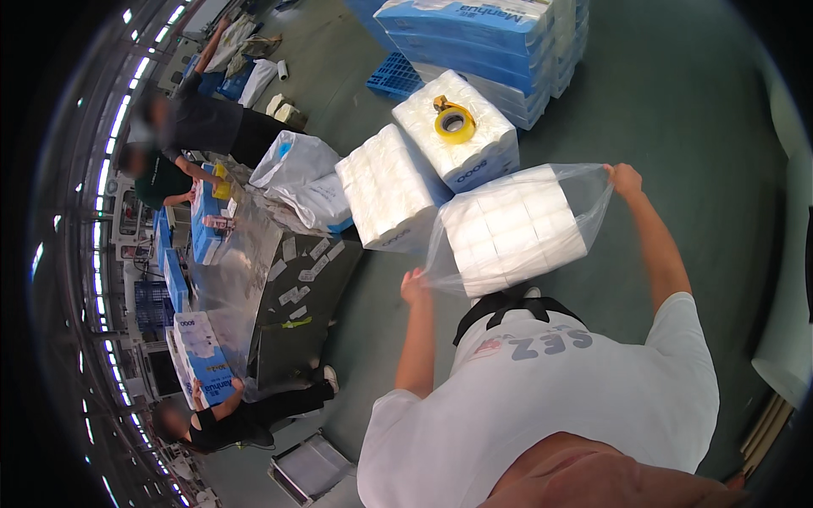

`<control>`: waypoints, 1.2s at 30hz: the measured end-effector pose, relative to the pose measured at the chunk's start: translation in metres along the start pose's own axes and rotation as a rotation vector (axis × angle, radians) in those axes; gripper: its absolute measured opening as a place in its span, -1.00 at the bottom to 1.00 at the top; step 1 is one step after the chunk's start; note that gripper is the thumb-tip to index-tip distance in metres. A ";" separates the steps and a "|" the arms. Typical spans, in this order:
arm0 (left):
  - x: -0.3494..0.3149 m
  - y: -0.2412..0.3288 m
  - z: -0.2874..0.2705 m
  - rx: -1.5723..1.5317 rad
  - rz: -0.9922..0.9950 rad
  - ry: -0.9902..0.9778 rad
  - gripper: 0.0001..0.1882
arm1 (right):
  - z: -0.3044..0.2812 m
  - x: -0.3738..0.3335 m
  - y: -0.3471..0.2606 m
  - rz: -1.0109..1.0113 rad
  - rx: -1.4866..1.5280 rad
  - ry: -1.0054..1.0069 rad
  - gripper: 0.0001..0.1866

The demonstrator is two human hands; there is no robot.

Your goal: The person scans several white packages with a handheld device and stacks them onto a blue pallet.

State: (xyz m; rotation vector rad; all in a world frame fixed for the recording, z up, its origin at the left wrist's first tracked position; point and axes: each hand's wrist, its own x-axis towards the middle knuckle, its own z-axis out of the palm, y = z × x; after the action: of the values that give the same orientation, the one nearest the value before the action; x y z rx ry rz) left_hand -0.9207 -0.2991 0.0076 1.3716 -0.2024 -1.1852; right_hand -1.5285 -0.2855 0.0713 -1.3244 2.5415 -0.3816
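Note:
A clear plastic bag point(595, 203) is stretched open around a block of white wrapped paper packs point(512, 229) in front of my body. My left hand point(415, 286) is closed on the bag's near-left edge. Out to the right, my right hand point(625, 179) grips the bag's opposite edge and pulls the film away from the packs. Beyond the block stand two more white bundles, a left one point(385, 186) and a farther one point(423, 106). A yellow tape roll point(468, 130) with a small dispenser lies on top of the farther bundle.
A tall stack of blue-and-white packages point(474, 38) rises behind the bundles, beside a blue pallet point(392, 76). Left is a worktable point(326, 284) with a white sack point(292, 161) by its far end. Several people work around it. A low cart point(312, 467) stands lower left.

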 end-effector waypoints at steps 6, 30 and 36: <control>-0.044 0.061 0.056 1.188 1.023 -0.219 -0.51 | -0.042 -0.063 -0.083 -0.256 0.242 -0.004 -0.64; 0.001 -0.012 0.089 1.815 0.560 -1.127 -0.65 | 0.051 -0.028 -0.098 -0.574 -0.505 -0.693 -0.70; 0.001 0.043 0.132 1.500 1.115 -0.580 -0.89 | 0.080 -0.014 -0.091 -0.426 -0.261 -0.154 -0.70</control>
State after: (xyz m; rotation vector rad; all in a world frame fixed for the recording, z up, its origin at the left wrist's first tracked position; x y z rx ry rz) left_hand -0.9929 -0.3937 0.0788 1.5592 -2.2752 -0.2476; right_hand -1.4243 -0.3338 0.0291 -1.9168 2.2283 -0.0163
